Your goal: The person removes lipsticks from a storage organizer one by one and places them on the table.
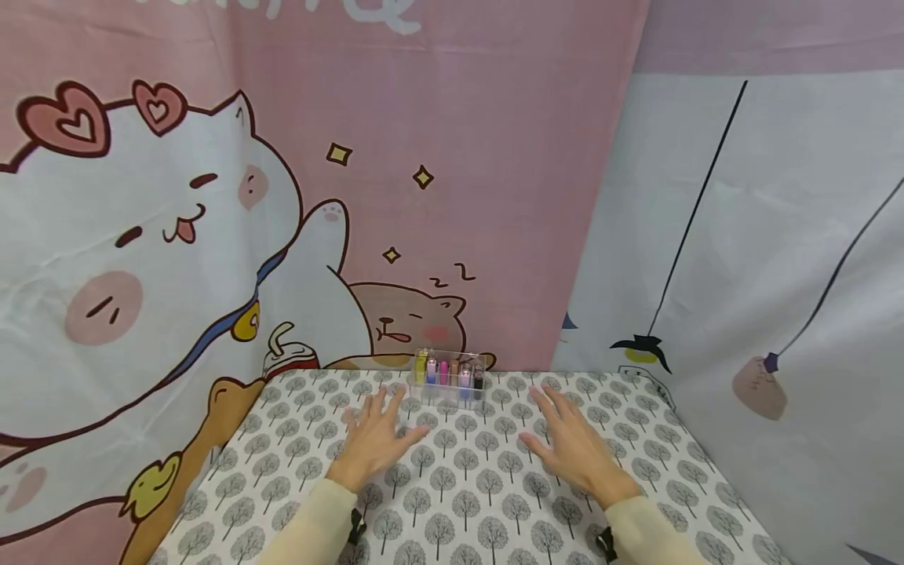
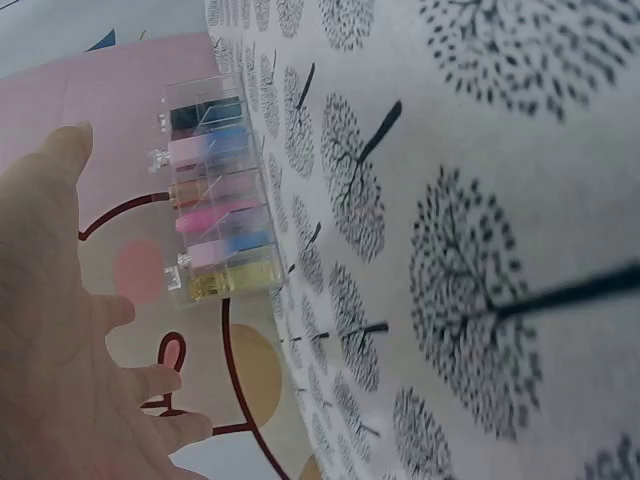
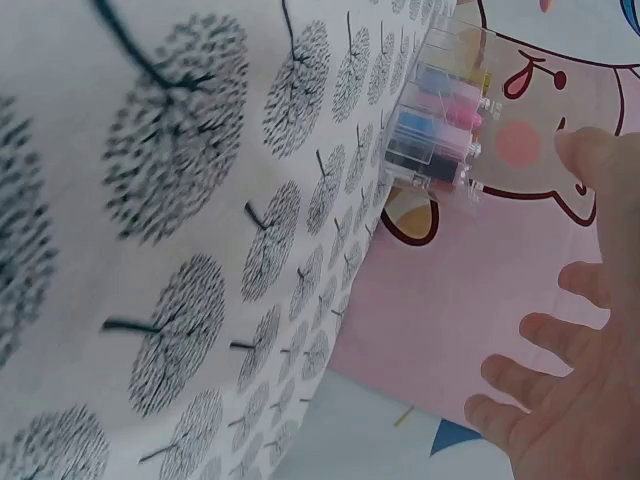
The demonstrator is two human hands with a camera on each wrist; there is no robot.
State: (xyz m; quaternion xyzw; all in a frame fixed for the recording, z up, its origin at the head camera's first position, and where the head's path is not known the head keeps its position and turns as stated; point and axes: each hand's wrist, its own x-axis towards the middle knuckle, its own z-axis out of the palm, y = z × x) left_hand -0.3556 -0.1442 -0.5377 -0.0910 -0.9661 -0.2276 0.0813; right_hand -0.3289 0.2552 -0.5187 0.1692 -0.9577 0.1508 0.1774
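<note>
A clear plastic organizer stands at the far edge of the table, holding several small bottles or tubes in yellow, blue-and-pink, magenta, brown and black. In the head view my left hand is to the near left of it, fingers spread and pointing forward, holding nothing. My right hand hovers to the near right, fingers spread likewise, also holding nothing. Both hands are apart from the organizer. The left wrist view shows the organizer beyond my left thumb; the right wrist view has it past my right thumb.
The table is covered with a white cloth printed with grey trees. Behind it hangs a pink cartoon curtain with a white cat and a brown bear. A pale curtain hangs on the right side.
</note>
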